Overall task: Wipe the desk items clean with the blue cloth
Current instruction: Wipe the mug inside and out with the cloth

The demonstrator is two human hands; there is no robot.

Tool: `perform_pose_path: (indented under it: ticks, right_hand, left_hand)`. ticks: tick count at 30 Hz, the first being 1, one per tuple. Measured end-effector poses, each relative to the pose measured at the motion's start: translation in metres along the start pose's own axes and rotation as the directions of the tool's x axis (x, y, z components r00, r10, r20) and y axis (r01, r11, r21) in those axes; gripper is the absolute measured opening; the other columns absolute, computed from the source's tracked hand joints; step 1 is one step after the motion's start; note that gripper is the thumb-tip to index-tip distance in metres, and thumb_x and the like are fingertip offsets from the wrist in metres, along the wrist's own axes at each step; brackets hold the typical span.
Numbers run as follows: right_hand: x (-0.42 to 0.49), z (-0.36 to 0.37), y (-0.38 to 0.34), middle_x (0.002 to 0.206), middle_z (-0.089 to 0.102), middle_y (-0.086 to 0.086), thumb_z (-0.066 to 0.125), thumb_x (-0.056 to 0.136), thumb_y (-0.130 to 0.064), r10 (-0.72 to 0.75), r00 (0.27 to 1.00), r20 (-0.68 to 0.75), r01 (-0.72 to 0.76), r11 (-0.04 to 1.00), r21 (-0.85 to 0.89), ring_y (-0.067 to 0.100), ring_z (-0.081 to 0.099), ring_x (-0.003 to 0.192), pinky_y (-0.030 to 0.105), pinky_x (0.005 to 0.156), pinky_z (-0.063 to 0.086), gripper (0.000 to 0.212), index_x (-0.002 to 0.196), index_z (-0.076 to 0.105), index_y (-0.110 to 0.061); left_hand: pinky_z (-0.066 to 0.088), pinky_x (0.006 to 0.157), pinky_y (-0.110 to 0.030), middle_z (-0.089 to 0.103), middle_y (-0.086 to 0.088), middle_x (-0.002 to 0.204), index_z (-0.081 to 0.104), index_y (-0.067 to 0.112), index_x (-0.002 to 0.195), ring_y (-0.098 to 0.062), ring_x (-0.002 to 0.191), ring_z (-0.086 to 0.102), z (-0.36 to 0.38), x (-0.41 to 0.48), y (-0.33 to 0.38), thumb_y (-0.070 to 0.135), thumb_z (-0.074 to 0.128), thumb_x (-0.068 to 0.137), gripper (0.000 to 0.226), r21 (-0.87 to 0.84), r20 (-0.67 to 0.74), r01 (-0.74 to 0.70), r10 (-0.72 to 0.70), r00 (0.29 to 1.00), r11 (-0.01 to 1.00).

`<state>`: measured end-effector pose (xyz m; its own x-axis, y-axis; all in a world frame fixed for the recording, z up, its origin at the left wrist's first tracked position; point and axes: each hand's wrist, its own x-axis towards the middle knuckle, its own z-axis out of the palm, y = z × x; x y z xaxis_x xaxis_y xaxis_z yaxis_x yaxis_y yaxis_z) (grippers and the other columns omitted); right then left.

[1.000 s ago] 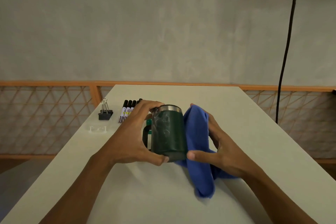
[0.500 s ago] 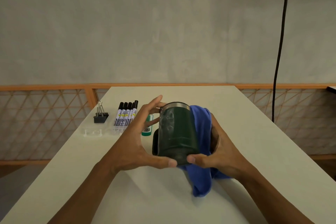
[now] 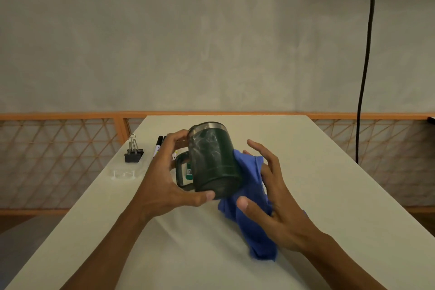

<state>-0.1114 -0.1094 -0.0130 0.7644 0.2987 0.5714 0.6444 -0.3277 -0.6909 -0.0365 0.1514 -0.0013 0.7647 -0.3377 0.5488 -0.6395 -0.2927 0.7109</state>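
Mug: a dark green mug (image 3: pixel 213 160) with a bare steel rim is held tilted above the desk (image 3: pixel 317 183) at the centre of the frame; its handle is turned left and toward the camera; pale streaks and smears show across its wall

Left hand: the left hand (image 3: pixel 164 186) grips the mug; the thumb is under the lower edge and the fingers curl up to the rim

Right hand: the right hand (image 3: pixel 277 207) sits to the lower right of the mug; its thumb lies across the blue cloth (image 3: pixel 251 226) and pins it to the palm; the fingers are spread and almost straight, clear of the mug

Cloth: bunched between palm and mug; its upper fold touches the mug's lower right side; its tail hangs toward the bottom of the frame

Done: judging by the streaks, wiping of the mug is under way but not finished; whether any other item has been cleaned cannot be told

Left to do: probably the rest of the mug; then the black binder clip (image 3: pixel 133 156), the markers (image 3: pixel 159 146) and the small clear plastic piece (image 3: pixel 123 174) at centre left; also a small green item (image 3: pixel 189 171) seen through the mug's handle

Writing: the markers carry white labels with print too small to read; the green item has a pale label, also unreadable; no brand shows on the mug or cloth
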Motion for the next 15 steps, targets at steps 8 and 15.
perform_pose_path:
  ticks: [8,15]
  right_hand:
    - [-0.001,-0.001,0.012,0.176,0.009,0.003,0.036,0.112,-0.050,-0.110,0.993,0.050,0.120,0.936,-0.331,0.024,0.026,0.159,0.027,0.123,0.030,0.042,0.143,0.060,-0.033]
    - [0.012,0.002,0.006,0.175,0.010,-0.011,0.033,0.113,-0.032,-0.051,0.994,-0.092,0.027,0.968,-0.249,0.004,0.036,0.151,0.025,0.122,0.031,0.046,0.151,0.042,-0.057]
  left_hand:
    - [0.054,0.110,-0.041,0.052,0.010,0.146,0.042,0.035,0.150,-0.016,0.138,0.055,-0.016,0.003,0.001,0.051,0.100,0.051,0.116,0.070,0.041,-0.004,0.002,0.999,0.998]
    - [0.043,0.109,-0.013,0.044,0.021,0.145,0.038,0.037,0.150,-0.008,0.139,0.048,0.005,-0.002,0.013,0.048,0.103,0.051,0.119,0.166,0.185,-0.146,0.115,0.976,0.975]
